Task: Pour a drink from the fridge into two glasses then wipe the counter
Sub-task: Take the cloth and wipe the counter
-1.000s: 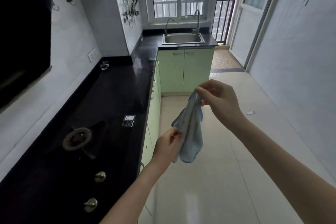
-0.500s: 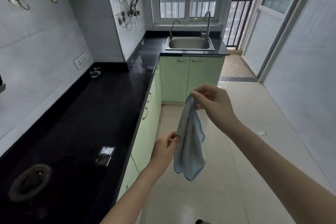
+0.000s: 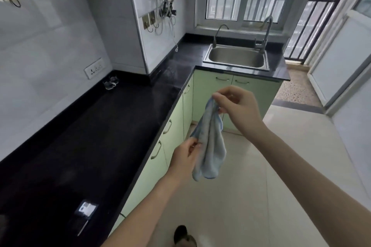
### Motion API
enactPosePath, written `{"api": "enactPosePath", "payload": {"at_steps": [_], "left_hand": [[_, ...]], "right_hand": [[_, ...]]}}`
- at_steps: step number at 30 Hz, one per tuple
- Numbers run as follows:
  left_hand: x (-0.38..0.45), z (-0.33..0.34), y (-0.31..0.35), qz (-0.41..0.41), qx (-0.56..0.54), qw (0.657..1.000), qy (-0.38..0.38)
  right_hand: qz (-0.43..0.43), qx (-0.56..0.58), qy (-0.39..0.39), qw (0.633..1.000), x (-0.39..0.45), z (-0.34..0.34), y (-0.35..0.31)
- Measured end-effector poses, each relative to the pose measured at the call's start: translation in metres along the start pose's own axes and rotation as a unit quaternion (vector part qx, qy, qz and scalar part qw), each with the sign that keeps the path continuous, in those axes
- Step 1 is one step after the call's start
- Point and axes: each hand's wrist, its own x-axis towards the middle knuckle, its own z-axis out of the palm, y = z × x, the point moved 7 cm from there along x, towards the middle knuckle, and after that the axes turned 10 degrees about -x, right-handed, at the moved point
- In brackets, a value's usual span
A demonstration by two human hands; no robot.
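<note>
Soft pale-blue cloth (image 3: 210,144) — top pinched by right hand (image 3: 239,110), edge by left hand (image 3: 185,158) — beside glossy black counter (image 3: 100,136).

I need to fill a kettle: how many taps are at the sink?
2: a smaller tap behind the sink's back left corner, and a taller tap at its back right corner.

My view swung forward along counter (image 3: 104,136): burner ring and knobs gone out of sight, sink (image 3: 236,57) looms closer beyond my right hand (image 3: 239,110). Cloth (image 3: 210,142) hangs longer, folds fallen lower past my left hand (image 3: 185,158). Shoe tip (image 3: 183,235) come into sight below left forearm.
</note>
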Motion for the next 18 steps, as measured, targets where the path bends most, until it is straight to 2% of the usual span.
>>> {"api": "enactPosePath", "payload": {"at_steps": [7,14,18], "left_hand": [[0.134,-0.016,-0.016,0.01,0.011,1.0,-0.016],[0.263,-0.04,0.01,0.041,0.017,0.999,-0.026],[0.323,-0.05,0.014,0.045,0.008,0.999,-0.004]], "right_hand": [[0.003,-0.015,-0.001,1.0,0.118,0.02,0.04],[0.002,0.0,0.02,1.0,0.239,0.029,0.055],[-0.008,-0.009,0.005,1.0,0.3,0.037,0.07]]}}
